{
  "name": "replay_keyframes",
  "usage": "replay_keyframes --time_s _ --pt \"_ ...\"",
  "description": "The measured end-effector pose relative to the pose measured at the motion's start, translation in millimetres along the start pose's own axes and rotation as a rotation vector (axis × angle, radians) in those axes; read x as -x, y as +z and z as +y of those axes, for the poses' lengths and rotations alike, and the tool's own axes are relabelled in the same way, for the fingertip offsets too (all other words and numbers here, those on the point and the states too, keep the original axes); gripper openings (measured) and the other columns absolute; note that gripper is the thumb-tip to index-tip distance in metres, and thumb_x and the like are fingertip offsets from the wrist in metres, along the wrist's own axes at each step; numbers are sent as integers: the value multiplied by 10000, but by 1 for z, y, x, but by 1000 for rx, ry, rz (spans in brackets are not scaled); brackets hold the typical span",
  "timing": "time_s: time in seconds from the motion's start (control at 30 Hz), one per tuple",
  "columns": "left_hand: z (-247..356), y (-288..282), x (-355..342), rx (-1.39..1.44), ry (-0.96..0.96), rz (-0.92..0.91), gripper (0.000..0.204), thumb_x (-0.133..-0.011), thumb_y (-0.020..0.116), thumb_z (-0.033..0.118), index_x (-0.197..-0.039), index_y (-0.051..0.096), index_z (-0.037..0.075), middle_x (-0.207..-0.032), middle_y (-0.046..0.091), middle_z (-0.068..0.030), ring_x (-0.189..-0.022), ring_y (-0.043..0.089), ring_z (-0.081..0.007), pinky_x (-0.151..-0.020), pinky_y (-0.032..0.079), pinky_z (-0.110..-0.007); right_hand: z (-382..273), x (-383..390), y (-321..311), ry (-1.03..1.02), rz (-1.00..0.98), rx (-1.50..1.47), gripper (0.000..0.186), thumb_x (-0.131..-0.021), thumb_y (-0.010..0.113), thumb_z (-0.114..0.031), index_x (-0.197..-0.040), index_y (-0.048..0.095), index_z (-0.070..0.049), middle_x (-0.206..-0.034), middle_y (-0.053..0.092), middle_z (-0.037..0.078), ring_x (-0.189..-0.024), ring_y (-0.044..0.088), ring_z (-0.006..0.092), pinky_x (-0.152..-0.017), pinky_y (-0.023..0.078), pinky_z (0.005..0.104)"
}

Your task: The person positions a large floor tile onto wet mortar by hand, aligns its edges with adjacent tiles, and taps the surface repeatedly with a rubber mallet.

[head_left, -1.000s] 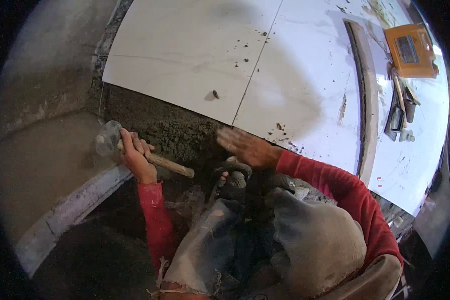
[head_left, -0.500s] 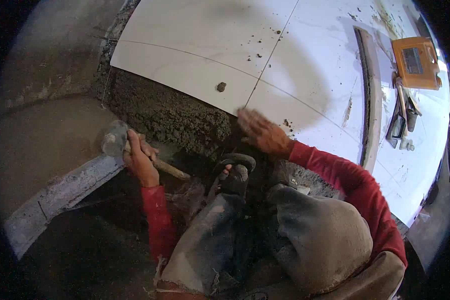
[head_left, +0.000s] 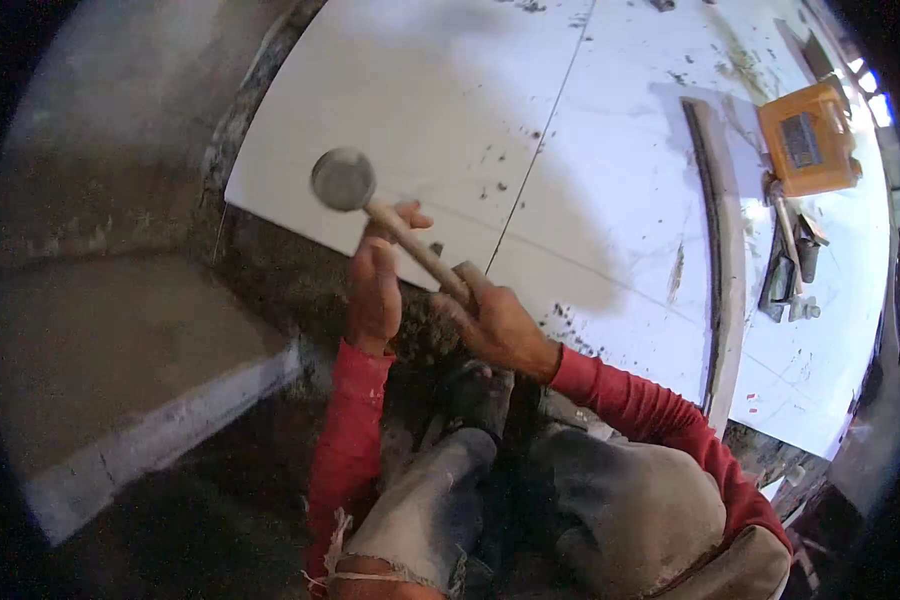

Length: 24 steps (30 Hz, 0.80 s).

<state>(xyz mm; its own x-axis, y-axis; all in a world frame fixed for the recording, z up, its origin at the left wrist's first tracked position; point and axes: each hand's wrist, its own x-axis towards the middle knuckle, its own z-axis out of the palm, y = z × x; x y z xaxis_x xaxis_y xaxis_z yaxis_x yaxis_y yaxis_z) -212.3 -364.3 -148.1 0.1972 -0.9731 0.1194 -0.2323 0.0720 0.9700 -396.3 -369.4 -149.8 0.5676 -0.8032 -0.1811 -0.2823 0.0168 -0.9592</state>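
A mallet (head_left: 342, 178) with a round grey head and wooden handle is raised over the near edge of white floor tiles (head_left: 450, 100). My right hand (head_left: 495, 325) grips the handle's lower end. My left hand (head_left: 375, 290) is open just under the upper handle, fingers apart; whether it still touches the wood I cannot tell. Dark crumbs of mortar (head_left: 570, 320) lie on the tiles. Below the tile edge is a band of rough mortar (head_left: 280, 250), partly hidden by my arms and legs.
A long bar (head_left: 725, 280) lies on the tiles at right, with an orange jerrycan (head_left: 810, 140) and hand tools (head_left: 782, 280) beyond it. A concrete wall (head_left: 90, 140) and a whitish ledge (head_left: 150, 450) are at left. My bent knees (head_left: 630, 500) are below.
The mallet has moved up and right from the left side to over the tiles. My right hand has taken its handle, while my left hand has risen and loosened its grip.
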Motion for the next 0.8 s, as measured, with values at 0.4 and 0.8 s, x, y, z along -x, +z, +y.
replay_keyframes --time_s 0.4,0.8 --pt "-96 8 58 -993 374 -173 99 -935 676 191 -940 650 96 -954 639 -99 -875 604 -316 -842 459 -475 26 -67 -101 -298 425 257 282 -1027 625 -281 -1088 463 -59 -604 585 184 -554 609 445 -511 466 540" --pt "-105 -57 -30 -963 118 -4 561 -960 688 409 -1319 572 -6 -1365 555 -244 -1288 504 -430 -1097 380 -577 25 -123 -103 -294 360 268 322 -1074 525 -326 -1038 426 -21 -607 570 218 -549 593 458 -518 449 567"
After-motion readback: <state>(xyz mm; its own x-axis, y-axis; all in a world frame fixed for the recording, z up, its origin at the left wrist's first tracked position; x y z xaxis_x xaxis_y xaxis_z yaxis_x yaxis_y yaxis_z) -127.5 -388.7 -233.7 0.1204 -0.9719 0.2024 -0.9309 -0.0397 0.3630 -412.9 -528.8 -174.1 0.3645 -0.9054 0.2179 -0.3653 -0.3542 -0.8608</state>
